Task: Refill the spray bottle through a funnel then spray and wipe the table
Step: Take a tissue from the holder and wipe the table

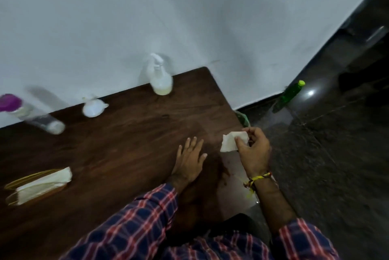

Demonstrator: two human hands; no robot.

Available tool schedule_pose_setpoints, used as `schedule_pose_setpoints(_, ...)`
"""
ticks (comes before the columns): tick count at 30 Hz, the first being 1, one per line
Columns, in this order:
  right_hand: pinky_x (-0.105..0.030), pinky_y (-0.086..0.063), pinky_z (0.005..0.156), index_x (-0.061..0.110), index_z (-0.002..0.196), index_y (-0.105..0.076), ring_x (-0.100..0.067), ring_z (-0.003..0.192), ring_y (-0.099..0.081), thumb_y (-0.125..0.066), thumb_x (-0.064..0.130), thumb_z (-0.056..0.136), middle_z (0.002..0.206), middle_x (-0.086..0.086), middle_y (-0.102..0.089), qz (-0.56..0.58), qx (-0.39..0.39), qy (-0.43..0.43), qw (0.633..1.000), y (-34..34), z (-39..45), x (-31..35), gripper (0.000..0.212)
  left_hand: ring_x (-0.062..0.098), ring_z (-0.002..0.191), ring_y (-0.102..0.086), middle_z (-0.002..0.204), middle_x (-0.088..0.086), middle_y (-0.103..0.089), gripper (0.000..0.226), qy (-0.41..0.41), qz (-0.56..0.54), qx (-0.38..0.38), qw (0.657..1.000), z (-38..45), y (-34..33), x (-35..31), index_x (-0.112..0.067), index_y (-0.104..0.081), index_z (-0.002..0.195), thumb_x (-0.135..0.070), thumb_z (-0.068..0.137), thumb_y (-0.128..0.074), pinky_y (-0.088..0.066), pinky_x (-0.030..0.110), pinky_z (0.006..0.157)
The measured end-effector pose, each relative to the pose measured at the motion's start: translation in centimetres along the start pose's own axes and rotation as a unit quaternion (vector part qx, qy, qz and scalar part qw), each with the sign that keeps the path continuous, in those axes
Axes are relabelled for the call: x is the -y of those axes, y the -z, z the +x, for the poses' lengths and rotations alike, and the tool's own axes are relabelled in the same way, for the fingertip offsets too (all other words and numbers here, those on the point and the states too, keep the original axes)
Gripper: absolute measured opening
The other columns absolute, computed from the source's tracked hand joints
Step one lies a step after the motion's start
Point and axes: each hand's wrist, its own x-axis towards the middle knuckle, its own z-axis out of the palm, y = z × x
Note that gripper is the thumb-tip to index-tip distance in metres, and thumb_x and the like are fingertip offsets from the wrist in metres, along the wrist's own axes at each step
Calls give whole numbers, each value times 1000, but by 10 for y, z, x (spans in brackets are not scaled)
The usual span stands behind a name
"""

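Right hand, at the right of the frame, has its grip pinched on a white folded tissue just past the right edge of the dark wooden table. Left hand lies flat on the table with fingers spread, grasping nothing, just left of the tissue. At the upper centre, the white spray bottle stands at the table's far edge by the wall. A white funnel sits to its left, and a purple-capped bottle stands at the far left. A holder of tissues rests at the lower left.
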Motion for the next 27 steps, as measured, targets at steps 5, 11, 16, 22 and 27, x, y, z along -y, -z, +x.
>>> schedule_pose_setpoints(5,-17,-53,60,17,87,-65,-9,71,-66,-73,2,78,78,7,-68,12,-49,-24,998,45,65,-35,19,19,150,-1,163,1,-10,55,-41,7,-22,999,102,-26,-72,-23,-22,154,-37,103,-36,1,41,120)
schedule_pose_setpoints(11,-12,-52,55,17,90,-66,-4,69,-66,-71,5,81,78,6,-69,-23,-56,-103,993,72,133,-102,16,24,149,-14,159,8,-25,59,-1,1,-110,994,180,-57,-101,-15,-36,149,-44,98,-37,-1,40,120)
schedule_pose_setpoints(16,-6,-44,53,1,92,-66,-10,63,-59,-68,-4,80,77,-4,-65,-33,-45,-163,985,40,194,-152,13,29,145,-27,154,11,-36,64,-11,57,-184,981,184,-79,-98,-10,-42,145,-47,94,-47,-13,48,120)
schedule_pose_setpoints(22,-27,-51,69,0,91,-67,-22,72,-60,-67,-3,77,80,-7,-64,-58,-18,-249,966,-32,262,-197,14,27,146,-25,154,11,-35,62,-22,60,-216,974,188,-82,-97,-8,-44,144,-44,94,-50,-17,52,119)
schedule_pose_setpoints(27,-42,-55,84,2,94,-68,-30,80,-64,-61,-3,77,93,-22,-71,-88,-4,-272,958,-89,310,-234,18,25,148,-21,155,10,-34,63,-18,66,-213,975,188,-82,-95,-9,-42,145,-42,93,-55,-17,53,118)
